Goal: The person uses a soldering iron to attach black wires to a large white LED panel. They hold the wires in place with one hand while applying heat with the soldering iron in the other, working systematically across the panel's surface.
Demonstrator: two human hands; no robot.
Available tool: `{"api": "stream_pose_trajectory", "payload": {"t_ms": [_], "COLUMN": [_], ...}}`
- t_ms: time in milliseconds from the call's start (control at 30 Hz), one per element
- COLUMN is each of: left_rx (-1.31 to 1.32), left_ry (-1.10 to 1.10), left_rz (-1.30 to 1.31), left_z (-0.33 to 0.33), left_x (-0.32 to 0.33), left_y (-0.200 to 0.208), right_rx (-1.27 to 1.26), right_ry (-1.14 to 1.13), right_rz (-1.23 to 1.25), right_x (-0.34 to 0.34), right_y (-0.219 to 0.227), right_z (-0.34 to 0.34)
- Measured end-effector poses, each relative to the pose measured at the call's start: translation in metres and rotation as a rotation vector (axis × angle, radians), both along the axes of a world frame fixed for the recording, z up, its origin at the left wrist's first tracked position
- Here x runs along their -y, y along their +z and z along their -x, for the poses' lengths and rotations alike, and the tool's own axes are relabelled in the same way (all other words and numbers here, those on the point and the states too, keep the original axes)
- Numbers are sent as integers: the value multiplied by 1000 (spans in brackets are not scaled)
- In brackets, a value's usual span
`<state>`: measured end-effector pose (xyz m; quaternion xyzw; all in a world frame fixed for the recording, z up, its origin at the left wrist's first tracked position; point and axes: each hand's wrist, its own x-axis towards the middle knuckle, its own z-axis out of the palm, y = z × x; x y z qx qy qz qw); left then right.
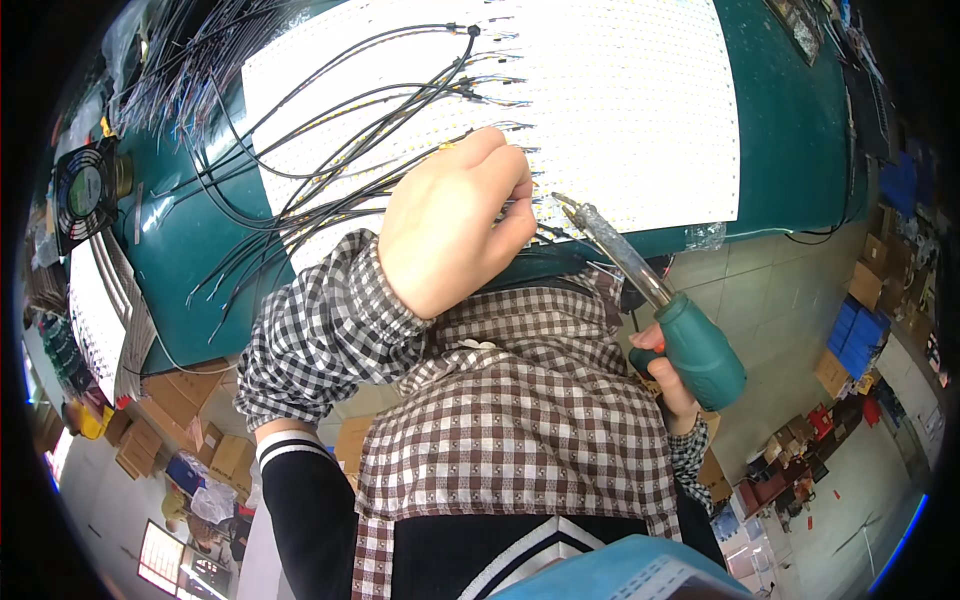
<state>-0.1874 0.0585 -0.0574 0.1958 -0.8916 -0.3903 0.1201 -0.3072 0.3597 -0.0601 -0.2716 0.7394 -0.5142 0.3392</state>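
Note:
My left hand is closed in a pinch over a white LED panel; what lies between its fingertips is hidden. Black cables run from the left across the panel and under this hand, their thin stripped wires lined up in a column along its middle. My right hand grips the trigger handle of a green soldering gun. The gun's metal barrel slants up and left, and its thin tip is just right of my left fingertips, close to the panel. Whether the tip touches a wire, I cannot tell.
The panel lies on a green table, whose near edge is in front of my body. A small black fan and a stack of panels are at the left. A bundle of loose wires lies at the far left.

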Motion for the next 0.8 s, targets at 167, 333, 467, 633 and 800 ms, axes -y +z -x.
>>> {"api": "stream_pose_trajectory", "payload": {"t_ms": [167,333,467,633,800], "left_rx": [6,3,4,7,12], "left_ry": [5,11,13,10,13], "left_rz": [7,9,13,13,6], "left_z": [0,0,0,0,0], "left_x": [-1,-2,-3,-4,-5], "left_y": [0,0,1,1,2], "right_rx": [-32,-47,-77,-106,-110], "right_ry": [15,32,48,49,40], "right_rz": [-7,19,28,27,21], "right_x": [-1,5,7,6,8], "right_y": [-4,0,1,1,4], "right_z": [0,0,1,0,-1]}}
